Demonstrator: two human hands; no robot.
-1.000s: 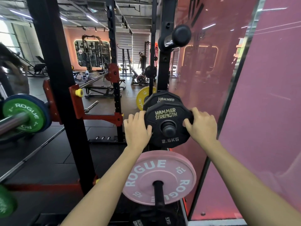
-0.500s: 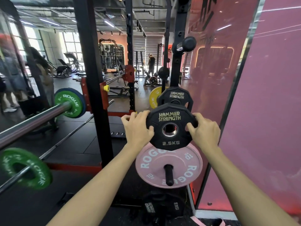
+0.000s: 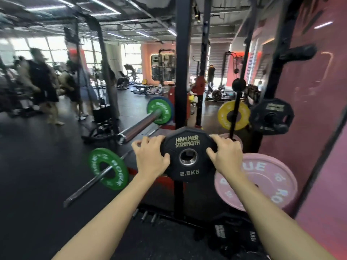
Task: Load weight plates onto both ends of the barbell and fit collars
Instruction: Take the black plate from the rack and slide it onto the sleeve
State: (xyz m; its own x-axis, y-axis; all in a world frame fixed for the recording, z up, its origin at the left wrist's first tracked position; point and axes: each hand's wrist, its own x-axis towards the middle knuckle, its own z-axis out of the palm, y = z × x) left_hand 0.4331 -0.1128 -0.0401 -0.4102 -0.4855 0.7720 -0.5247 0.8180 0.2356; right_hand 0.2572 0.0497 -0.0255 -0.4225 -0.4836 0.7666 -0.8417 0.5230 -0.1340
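Both bare arms reach forward, and the left hand point(image 3: 150, 156) and right hand point(image 3: 226, 156) clasp opposite edges of a black many-sided rubber weight plate point(image 3: 188, 153), fingers curled over its rim. The plate is held upright in the air at chest height, flat face toward the camera, its steel-ringed centre hole pointing straight away. Yellow lettering on top reads HAMMER STRENGTH; below the hole, 2.5KG.

Just right of and behind it, a round pink bumper plate point(image 3: 262, 182) marked ROGUE and 10 hangs on a storage peg of the black steel rack upright point(image 3: 181, 72). To the left, a green round plate point(image 3: 109, 168) lettered ROGUE sits on a thin steel bar point(image 3: 90, 184) slanting down toward the floor.

Farther back, the steel barbell point(image 3: 139, 126) runs with its long axis from lower middle up and to the right, its bare sleeve end nearest the camera and a second green ROGUE plate point(image 3: 160, 110) on it close to the upright. To the right, a yellow plate point(image 3: 233, 115) and another black plate point(image 3: 271, 116) with blurred lettering hang on pegs beside the pink glossy wall point(image 3: 309, 91). Blurred people point(image 3: 47, 81) stand far left
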